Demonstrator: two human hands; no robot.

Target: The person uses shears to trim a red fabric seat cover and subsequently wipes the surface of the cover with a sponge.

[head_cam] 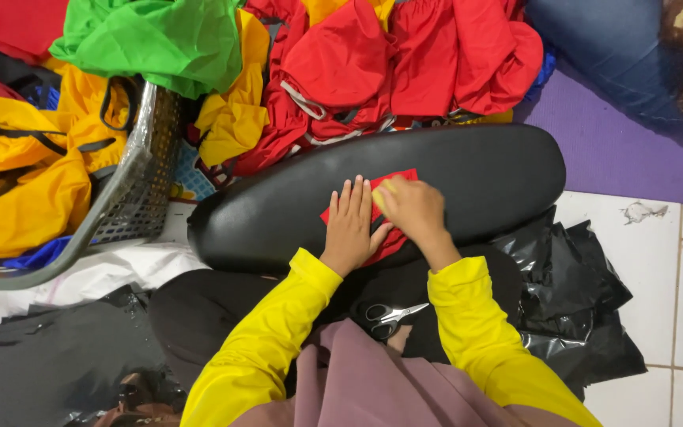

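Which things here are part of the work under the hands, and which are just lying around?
In use:
- left hand, flat on the red fabric piece
- right hand, pressing a small yellow object onto it
- black padded board underneath

Lying about:
- scissors on the lap
- grey basket of yellow garments
- red garment pile
- green fabric
- black plastic sheets

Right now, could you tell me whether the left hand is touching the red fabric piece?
Touching: the head view shows the left hand lying flat, fingers spread, on the red fabric piece.
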